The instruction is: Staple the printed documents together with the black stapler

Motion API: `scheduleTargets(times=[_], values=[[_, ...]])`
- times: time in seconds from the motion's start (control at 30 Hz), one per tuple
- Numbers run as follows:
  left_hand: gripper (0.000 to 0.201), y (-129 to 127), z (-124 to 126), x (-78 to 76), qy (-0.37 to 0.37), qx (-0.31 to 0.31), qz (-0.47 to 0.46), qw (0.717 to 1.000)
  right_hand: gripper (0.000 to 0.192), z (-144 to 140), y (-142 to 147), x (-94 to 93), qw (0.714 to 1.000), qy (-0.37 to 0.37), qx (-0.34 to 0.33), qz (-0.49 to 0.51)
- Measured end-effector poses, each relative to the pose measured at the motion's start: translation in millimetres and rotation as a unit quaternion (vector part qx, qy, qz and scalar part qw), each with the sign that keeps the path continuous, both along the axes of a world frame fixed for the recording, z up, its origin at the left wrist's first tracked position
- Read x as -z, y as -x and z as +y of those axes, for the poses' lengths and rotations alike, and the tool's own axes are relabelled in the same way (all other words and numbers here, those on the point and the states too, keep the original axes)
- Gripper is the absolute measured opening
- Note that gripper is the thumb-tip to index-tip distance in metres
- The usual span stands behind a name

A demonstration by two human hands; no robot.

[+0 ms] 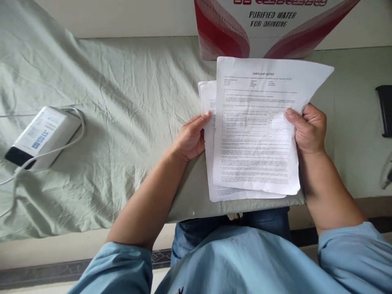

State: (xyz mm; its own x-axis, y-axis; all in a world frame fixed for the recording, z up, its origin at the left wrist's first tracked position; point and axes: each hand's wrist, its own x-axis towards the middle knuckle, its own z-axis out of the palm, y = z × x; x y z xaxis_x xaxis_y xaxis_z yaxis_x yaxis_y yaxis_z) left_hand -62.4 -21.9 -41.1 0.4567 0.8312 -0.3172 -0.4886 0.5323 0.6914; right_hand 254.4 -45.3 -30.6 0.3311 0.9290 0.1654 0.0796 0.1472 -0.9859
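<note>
The right hand [308,128] grips the right edge of a printed sheet headed "Overleaf Notes" [254,134], thumb on its face. The left hand [191,136] holds a second printed sheet [210,163] lying partly under the first. Both sheets are over a bed covered by a pale green sheet [122,102]. A white power bank [39,136] with a cable lies well to the left; a "Purified Water" carton [269,28] stands just behind the papers.

Setting is judged to be a home room, most likely a bedroom. A bed or mattress covered by a wrinkled pale green sheet [116,122] is seen spread beneath and beyond the fingers. A white power bank [41,136] with its cable is noted lying on the sheet, well to the left of the fingers. A cardboard box [269,28] printed "PURIFIED WATER FOR DRINKING" is propped against the plain wall beyond the fingertips. Patterned flooring is glimpsed below the bed edge.
</note>
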Motion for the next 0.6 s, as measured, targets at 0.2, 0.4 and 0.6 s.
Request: scheduleTargets(times=[0.2,0.4,0.6], values=[[0.044,-0.9,-0.8,-1.3,0.006,-0.023,0.011,1.0,0.037,-1.1,-0.9,2.9,0.998,-0.014,0.012,-0.068],[0.051,-4.6,-4.2,-3.0,0.007,-0.054,0.033,0.998,0.049,3.7,-7.6,3.7,0.988,-0.068,0.084,-0.109],[0.052,-8.6,-8.7,-1.0,-0.013,-0.07,0.058,0.996,0.045,-2.7,1.8,1.1,0.993,-0.052,0.055,-0.095]])
